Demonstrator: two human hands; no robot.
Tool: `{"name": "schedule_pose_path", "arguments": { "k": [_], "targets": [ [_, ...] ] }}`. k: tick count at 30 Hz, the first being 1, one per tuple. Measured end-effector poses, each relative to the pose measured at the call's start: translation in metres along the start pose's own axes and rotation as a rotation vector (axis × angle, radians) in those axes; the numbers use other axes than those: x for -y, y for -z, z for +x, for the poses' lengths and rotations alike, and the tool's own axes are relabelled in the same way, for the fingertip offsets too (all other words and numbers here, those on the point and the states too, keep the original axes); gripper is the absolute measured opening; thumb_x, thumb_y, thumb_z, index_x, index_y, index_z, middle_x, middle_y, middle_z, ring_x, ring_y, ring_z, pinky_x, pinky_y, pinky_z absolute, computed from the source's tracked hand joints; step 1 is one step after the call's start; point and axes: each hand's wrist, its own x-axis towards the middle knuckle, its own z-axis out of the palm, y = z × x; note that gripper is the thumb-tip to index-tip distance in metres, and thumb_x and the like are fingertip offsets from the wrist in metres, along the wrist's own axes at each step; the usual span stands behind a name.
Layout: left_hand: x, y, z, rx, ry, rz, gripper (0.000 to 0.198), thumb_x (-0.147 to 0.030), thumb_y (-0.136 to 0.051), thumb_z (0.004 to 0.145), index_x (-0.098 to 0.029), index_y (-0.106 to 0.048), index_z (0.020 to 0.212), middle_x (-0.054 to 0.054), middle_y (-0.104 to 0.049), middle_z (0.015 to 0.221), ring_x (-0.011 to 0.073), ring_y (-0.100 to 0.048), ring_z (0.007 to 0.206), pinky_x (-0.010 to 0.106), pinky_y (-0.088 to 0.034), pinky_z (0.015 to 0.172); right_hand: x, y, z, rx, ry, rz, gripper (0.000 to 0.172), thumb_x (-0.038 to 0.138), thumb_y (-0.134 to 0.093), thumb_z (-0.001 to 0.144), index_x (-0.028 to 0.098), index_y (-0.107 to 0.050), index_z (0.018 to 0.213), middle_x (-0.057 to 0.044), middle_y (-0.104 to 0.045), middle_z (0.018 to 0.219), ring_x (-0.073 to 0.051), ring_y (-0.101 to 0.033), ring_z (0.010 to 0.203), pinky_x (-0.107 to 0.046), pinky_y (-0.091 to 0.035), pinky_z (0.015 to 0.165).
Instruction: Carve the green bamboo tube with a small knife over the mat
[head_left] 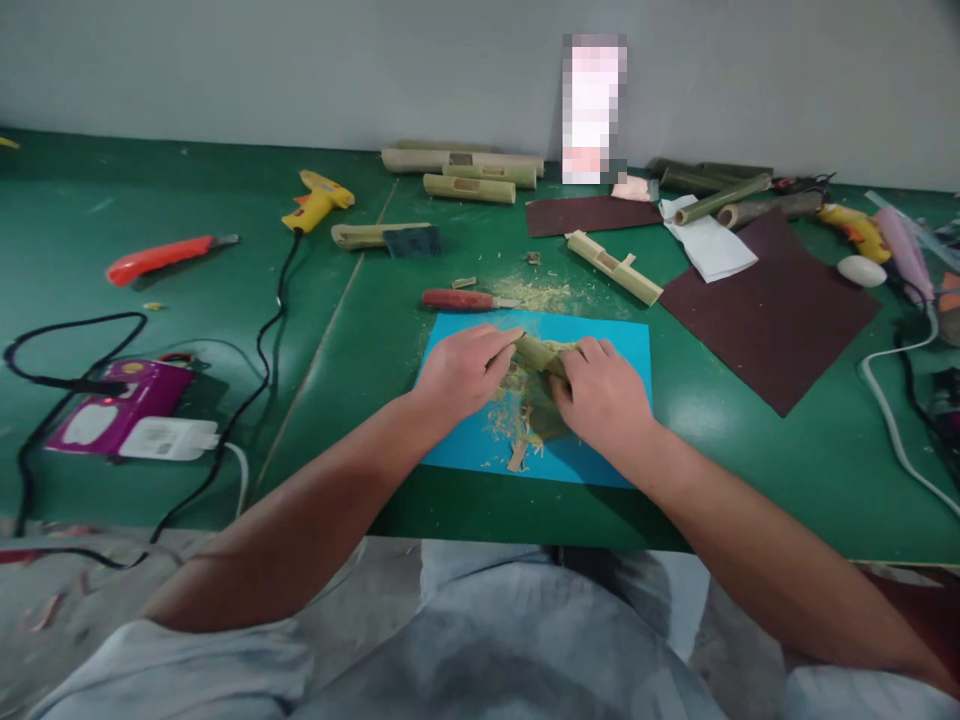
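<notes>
Over a blue sheet (457, 440), a short bamboo piece (537, 355) is held between my two hands. My left hand (461, 368) pinches its left end with thumb and fingertips. Around the right end are the curled fingers of my right hand (606, 388), which hide part of it. Pale bamboo shavings (517, 425) lie scattered on the sheet below. Just beyond the sheet rests a red-handled knife (459, 299), near more bamboo dust (544, 293). A cut bamboo tube (613, 267) with an opening in its side lies to the upper right.
At left are an orange cutter (161, 260), a yellow glue gun (319, 200) and a purple power strip (124, 405) with loose cables. Several bamboo tubes (469, 188) line the wall. Brown sheets (780, 320) and a white egg-shaped object (862, 271) lie at right.
</notes>
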Motion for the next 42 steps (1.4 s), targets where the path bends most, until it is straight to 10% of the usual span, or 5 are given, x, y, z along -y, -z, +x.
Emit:
{"name": "schedule_pose_path", "arguments": {
  "k": [42],
  "targets": [
    [0.006,-0.005,0.004,-0.004,-0.013,-0.041,0.038,-0.032,-0.041,0.103,-0.016,-0.071,0.119,0.007,-0.066,0.082,0.0182,-0.063,0.077,0.031,-0.053,0.072,-0.002,-0.018,0.004,-0.091,-0.019,0.049,0.027,0.035,-0.047,0.1,0.016,-0.064,0.091,-0.012,-0.062,0.093,-0.026,-0.055,0.091,-0.038,-0.04,0.076]
  ]
}}
